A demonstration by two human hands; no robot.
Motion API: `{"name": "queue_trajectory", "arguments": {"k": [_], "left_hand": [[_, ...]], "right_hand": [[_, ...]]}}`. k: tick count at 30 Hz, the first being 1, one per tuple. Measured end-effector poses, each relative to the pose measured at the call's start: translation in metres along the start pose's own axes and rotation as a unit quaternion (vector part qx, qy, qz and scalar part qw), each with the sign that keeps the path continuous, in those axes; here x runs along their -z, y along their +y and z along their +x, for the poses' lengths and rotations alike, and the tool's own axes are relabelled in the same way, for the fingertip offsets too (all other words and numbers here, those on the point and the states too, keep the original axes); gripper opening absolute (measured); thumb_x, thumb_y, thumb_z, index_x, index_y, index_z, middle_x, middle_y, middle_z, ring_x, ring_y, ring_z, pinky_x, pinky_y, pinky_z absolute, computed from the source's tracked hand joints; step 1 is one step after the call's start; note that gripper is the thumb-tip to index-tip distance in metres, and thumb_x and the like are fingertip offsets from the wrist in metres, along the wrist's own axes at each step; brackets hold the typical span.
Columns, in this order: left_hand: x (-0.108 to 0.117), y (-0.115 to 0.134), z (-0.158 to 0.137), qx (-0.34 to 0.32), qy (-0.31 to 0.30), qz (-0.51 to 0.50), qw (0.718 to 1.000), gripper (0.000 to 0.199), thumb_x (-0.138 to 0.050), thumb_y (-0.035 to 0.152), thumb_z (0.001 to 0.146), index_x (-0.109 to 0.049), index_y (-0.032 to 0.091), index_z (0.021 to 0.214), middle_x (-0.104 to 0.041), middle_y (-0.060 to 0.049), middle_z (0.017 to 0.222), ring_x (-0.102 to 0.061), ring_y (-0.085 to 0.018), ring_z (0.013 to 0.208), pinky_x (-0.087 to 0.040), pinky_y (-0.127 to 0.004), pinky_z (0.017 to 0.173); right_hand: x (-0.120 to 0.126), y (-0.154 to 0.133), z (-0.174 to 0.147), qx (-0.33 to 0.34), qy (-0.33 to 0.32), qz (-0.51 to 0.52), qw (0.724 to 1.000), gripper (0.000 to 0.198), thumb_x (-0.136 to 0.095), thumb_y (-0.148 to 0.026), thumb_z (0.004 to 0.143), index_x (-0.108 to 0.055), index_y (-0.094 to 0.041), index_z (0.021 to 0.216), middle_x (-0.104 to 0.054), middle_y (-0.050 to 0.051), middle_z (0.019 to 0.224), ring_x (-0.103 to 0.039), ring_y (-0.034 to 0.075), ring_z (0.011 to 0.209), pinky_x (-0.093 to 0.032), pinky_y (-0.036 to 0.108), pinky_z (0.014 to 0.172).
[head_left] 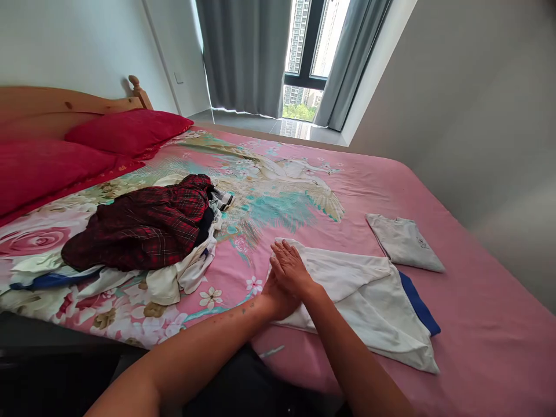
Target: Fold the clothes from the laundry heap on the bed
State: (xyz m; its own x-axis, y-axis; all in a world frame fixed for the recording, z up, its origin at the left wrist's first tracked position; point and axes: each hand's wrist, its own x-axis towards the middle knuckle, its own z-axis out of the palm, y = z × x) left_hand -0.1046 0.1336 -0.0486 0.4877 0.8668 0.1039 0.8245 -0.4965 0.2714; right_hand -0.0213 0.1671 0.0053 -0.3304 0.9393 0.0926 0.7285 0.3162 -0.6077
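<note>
Both bare hands meet near the centre of the frame, over the left end of a white garment (pixel 365 284) that lies flat on a pink floral bedsheet (pixel 373 185). The right hand (pixel 290 267) is laid across the left hand (pixel 280 298); its fingers are outstretched and close together, pointing toward the upper left, with nothing visibly in their hold. The left hand is largely covered by the right, so its fingers cannot be made out, nor whether they pinch any cloth. The white garment stretches from the hands toward the lower right of the frame, wrinkled on its upper face, with a blue band (pixel 417 301) along its right end.

Just beyond it, at the right of the frame, a pale grey folded shirt (pixel 403 240) with a small dark print lies flat. In the left half, a heap of loose clothes has a red-and-black plaid garment (pixel 152 223) on top, white cloth (pixel 167 284) spilling out below and a black-and-white striped piece (pixel 223 198) at its right edge. Two red pillows (pixel 134 130) rest at the upper left, beside a wooden headboard (pixel 69 101). Grey curtains (pixel 245 52) flank a window (pixel 308 58) at the top.
</note>
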Motion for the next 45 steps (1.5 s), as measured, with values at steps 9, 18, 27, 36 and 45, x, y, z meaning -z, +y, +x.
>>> {"name": "queue_trajectory", "arguments": {"k": [9, 18, 27, 36, 45], "left_hand": [[0.022, -0.004, -0.004, -0.047, -0.002, -0.04, 0.998, 0.098, -0.038, 0.07, 0.078, -0.01, 0.009, 0.149, -0.006, -0.016, 0.156, -0.001, -0.037, 0.142, 0.0, -0.055, 0.113], [0.006, -0.017, -0.012, -0.062, 0.006, -0.038, 0.997, 0.086, -0.032, 0.069, 0.083, -0.02, 0.012, 0.148, -0.02, -0.013, 0.154, -0.01, -0.028, 0.143, 0.001, -0.05, 0.115], [0.011, -0.019, -0.014, -0.066, 0.014, -0.021, 0.997, 0.086, -0.033, 0.065, 0.085, -0.013, 0.011, 0.149, -0.013, -0.014, 0.155, -0.006, -0.028, 0.143, -0.001, -0.051, 0.115], [0.011, -0.013, -0.01, -0.067, -0.003, -0.042, 0.997, 0.08, -0.037, 0.062, 0.085, -0.021, 0.016, 0.148, -0.023, -0.012, 0.153, -0.012, -0.026, 0.143, -0.001, -0.05, 0.116], [0.032, -0.053, -0.009, 0.09, 0.111, -0.129, 0.981, 0.049, -0.033, 0.017, 0.085, -0.05, 0.015, 0.131, -0.041, -0.009, 0.145, -0.028, -0.02, 0.138, -0.021, -0.041, 0.115]], "right_hand": [[-0.03, 0.042, 0.065, -0.033, -0.069, -0.053, 0.996, 0.048, -0.038, -0.032, 0.093, -0.044, -0.016, 0.137, -0.037, 0.008, 0.146, -0.029, 0.02, 0.137, -0.019, 0.04, 0.113], [0.012, 0.084, 0.046, -0.178, 0.128, -0.052, 0.974, 0.029, -0.054, -0.027, 0.077, -0.068, -0.017, 0.099, -0.063, 0.014, 0.107, -0.051, 0.029, 0.108, -0.038, 0.041, 0.093], [0.025, 0.079, 0.053, -0.128, 0.096, -0.028, 0.987, 0.015, -0.053, -0.029, 0.078, -0.062, -0.021, 0.087, -0.066, 0.002, 0.083, -0.058, 0.015, 0.076, -0.04, 0.025, 0.07], [0.025, 0.06, 0.025, -0.141, 0.184, -0.039, 0.972, 0.027, -0.041, -0.027, 0.089, -0.058, -0.015, 0.106, -0.062, 0.012, 0.107, -0.056, 0.021, 0.102, -0.04, 0.032, 0.09], [-0.031, 0.008, -0.035, -0.026, 0.121, -0.07, 0.99, 0.046, -0.033, -0.027, 0.093, -0.044, -0.011, 0.135, -0.042, 0.012, 0.142, -0.03, 0.024, 0.135, -0.017, 0.045, 0.113]]}}
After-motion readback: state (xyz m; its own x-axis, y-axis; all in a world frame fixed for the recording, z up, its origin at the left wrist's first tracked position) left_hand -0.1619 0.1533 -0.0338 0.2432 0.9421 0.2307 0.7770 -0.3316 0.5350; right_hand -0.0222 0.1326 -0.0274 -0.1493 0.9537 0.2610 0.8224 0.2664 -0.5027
